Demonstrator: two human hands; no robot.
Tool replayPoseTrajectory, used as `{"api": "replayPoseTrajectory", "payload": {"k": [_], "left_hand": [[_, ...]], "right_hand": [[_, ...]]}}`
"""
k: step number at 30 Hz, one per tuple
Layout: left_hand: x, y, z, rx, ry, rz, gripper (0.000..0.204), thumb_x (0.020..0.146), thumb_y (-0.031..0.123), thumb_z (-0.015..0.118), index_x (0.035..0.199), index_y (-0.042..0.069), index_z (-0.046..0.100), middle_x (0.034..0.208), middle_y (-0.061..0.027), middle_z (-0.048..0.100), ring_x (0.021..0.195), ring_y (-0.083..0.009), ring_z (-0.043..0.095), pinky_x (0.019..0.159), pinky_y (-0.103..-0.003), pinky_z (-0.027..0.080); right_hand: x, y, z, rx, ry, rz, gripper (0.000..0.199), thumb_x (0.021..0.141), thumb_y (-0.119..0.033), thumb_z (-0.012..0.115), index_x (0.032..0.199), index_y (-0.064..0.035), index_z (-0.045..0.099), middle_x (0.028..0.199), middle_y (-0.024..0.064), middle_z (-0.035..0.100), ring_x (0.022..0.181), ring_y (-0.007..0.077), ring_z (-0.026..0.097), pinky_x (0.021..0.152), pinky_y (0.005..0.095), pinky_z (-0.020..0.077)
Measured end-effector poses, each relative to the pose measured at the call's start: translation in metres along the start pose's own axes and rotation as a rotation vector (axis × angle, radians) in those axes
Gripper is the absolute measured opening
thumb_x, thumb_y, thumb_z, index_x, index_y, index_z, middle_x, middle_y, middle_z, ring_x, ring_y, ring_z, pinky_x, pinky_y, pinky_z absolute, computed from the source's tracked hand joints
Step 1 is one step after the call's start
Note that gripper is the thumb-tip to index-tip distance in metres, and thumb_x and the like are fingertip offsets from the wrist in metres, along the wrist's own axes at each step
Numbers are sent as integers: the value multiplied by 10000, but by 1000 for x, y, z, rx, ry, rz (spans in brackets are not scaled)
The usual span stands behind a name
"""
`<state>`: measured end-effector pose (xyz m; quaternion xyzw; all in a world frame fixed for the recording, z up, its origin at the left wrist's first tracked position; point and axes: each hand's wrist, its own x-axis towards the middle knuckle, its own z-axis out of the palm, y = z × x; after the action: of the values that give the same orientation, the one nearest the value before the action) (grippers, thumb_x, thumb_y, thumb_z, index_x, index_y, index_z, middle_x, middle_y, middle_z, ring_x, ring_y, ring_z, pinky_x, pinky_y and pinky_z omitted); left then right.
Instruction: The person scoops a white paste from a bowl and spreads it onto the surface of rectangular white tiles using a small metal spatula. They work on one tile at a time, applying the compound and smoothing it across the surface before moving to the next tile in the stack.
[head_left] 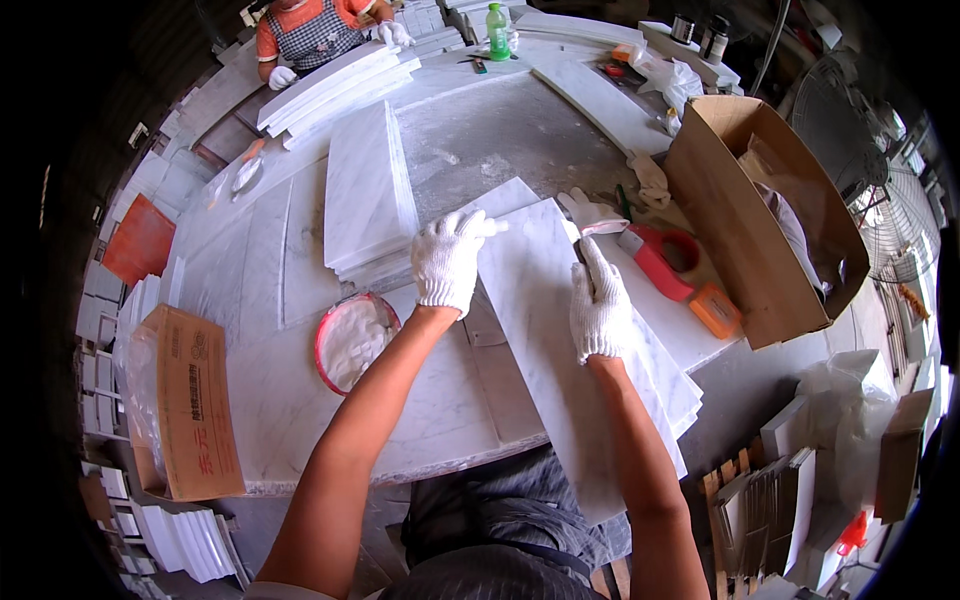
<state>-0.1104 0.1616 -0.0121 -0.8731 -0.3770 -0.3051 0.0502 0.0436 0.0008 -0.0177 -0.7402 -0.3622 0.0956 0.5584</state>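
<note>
A long white marble slab with grey veins [535, 300] lies tilted across a stack of similar slabs [678, 395], its near end jutting over the table edge towards me. My left hand [447, 265], in a white knit glove, is closed beside the slab's upper left edge. Its fingertips are pinched together at that edge, and whatever they hold is too small to make out. My right hand [600, 312], gloved too, rests on the slab's right side. A small dark object [581, 251] shows between its thumb and fingers.
A red-rimmed tub of white paste [357, 342] stands left of my left forearm. Stacked slabs [365, 190] lie beyond. At right are a red tape dispenser [662, 262], an orange box [715, 310] and an open carton [770, 220]. Another person [315, 35] works at the far left.
</note>
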Motion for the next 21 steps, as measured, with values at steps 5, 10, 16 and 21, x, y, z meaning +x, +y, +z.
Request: {"api": "replayPoseTrajectory", "payload": {"k": [5,10,16,21], "left_hand": [[4,-2,12,90,2,55,416,797,159,722,1204,188,640,1159,-66,645,1041,-319,617,883,-456,488],[9,3,10,130,-44,71,403,795,179,716,1190,187,638,1147,-58,644,1037,-313,618,870,-456,490],[13,5,10,182,-79,85,401,813,182,695,1208,190,625,1153,-66,630,1042,-310,609,870,-468,481],[13,4,13,209,-76,104,391,825,194,679,1212,188,624,1145,-70,624,1037,-312,606,868,-469,478]], "right_hand": [[1,-1,-2,-2,5,-44,326,950,-156,607,1275,-153,641,1126,138,658,1034,320,648,907,370,499],[2,-5,-6,-24,-21,-46,323,949,-153,603,1269,-145,640,1126,144,661,1033,324,647,903,370,502],[3,-3,-5,-20,-44,-38,323,945,-154,606,1266,-137,632,1123,147,661,1032,330,646,894,377,506],[2,0,-4,-6,-26,-71,325,944,-156,608,1269,-137,630,1122,148,659,1028,333,646,891,379,507]]}}
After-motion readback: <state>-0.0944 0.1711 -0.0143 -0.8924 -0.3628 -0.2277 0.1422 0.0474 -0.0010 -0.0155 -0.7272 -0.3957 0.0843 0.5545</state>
